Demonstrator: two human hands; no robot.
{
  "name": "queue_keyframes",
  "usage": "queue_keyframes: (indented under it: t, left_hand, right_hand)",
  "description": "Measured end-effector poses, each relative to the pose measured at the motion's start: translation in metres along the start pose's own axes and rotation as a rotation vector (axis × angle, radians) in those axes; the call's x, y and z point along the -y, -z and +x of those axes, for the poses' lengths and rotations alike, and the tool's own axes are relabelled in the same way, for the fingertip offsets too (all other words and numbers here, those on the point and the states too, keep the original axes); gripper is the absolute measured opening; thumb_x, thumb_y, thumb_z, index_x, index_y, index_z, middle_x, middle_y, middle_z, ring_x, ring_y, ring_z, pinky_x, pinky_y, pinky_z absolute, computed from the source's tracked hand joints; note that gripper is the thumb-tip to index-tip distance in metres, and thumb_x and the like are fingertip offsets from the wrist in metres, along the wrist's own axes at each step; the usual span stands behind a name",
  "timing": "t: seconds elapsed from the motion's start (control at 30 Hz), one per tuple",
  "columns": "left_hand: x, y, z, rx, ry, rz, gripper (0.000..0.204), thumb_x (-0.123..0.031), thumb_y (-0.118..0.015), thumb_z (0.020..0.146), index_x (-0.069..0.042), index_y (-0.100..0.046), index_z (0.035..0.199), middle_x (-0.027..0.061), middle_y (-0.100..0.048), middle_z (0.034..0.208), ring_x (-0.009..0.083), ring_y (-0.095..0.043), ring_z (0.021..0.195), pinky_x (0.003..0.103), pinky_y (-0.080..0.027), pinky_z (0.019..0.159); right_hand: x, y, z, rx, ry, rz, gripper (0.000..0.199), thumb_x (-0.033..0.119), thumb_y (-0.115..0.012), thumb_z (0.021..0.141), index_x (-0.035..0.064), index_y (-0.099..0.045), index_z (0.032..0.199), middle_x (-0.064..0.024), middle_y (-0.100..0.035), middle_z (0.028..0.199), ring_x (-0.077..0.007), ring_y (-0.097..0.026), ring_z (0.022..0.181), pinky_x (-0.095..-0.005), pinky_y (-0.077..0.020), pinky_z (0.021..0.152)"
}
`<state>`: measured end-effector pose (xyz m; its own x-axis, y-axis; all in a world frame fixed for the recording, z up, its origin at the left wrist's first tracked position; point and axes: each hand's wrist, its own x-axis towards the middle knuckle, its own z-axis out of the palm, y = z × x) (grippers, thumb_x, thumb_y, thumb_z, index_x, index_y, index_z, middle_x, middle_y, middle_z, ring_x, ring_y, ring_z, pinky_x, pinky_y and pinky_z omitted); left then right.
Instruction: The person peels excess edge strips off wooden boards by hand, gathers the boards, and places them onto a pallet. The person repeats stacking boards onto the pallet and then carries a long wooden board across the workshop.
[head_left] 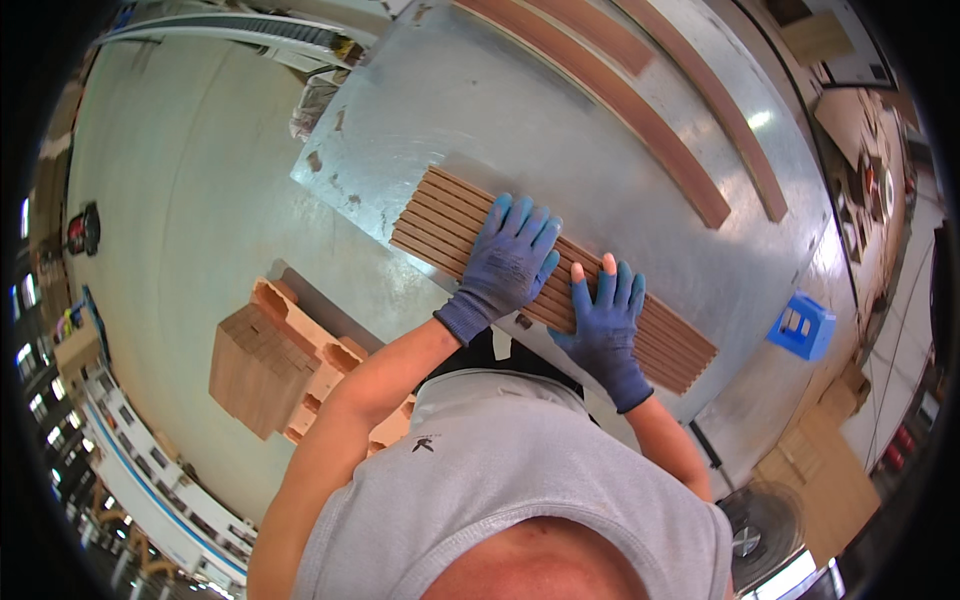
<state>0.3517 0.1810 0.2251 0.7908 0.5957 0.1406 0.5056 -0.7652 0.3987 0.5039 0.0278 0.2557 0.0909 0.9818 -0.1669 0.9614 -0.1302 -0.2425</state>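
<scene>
A row of narrow brown wooden strips (pixel 437 222), laid side by side with dark grooves between them, lies slantwise at the near edge of a metal table (pixel 480 110). My left hand (pixel 506 258), in a blue work glove, rests flat on the strips left of their middle, its fingers stretched out. Further right, my right hand (pixel 607 325) lies on the same strips with fingers spread. Two bare fingertips poke out of that glove. Neither hand is closed round anything; the wood under the palms is hidden.
Long reddish-brown boards (pixel 655 135) lie across the table's far right. A stack of wooden blocks (pixel 262 368) sits on an orange pallet (pixel 330 360) at the lower left. A blue plastic bin (pixel 803 326) stands beyond the right edge, with a fan (pixel 755 535) at the lower right.
</scene>
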Motion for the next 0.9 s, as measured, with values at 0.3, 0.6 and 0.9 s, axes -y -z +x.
queue_keyframes:
  t: [0.3, 0.6, 0.9]
  left_hand:
    - [-0.001, 0.0, 0.001, -0.032, 0.007, 0.028, 0.04, -0.029, -0.061, 0.096, -0.003, -0.063, 0.126, 0.0145, -0.06, 0.124, 0.0342, -0.051, 0.125, 0.057, -0.033, 0.117]
    - [0.007, 0.013, -0.04, -0.285, 0.113, -0.102, 0.043, -0.021, -0.068, 0.089, -0.003, -0.064, 0.127, 0.0163, -0.059, 0.134, 0.0354, -0.052, 0.131, 0.056, -0.036, 0.116]
    - [0.032, -0.041, -0.22, -1.345, 1.24, -1.665, 0.036, -0.038, -0.06, 0.103, -0.008, -0.066, 0.122, 0.0101, -0.066, 0.121, 0.0248, -0.06, 0.117, 0.044, -0.048, 0.101]
  right_hand:
    - [-0.027, 0.004, -0.016, 0.05, 0.066, -0.097, 0.105, 0.043, -0.088, 0.064, 0.0058, -0.042, 0.151, -0.0335, -0.033, 0.149, -0.0531, -0.036, 0.135, -0.0705, -0.0273, 0.11]
    - [-0.02, -0.004, -0.005, -0.162, 0.313, 0.031, 0.094, 0.036, -0.084, 0.065, 0.0087, -0.045, 0.146, -0.0296, -0.043, 0.137, -0.0463, -0.048, 0.116, -0.0613, -0.037, 0.094]
    - [0.06, -0.014, 0.033, -0.146, 0.553, 0.045, 0.087, 0.041, -0.086, 0.067, 0.0077, -0.051, 0.139, -0.029, -0.042, 0.133, -0.0449, -0.047, 0.113, -0.0607, -0.0374, 0.092]
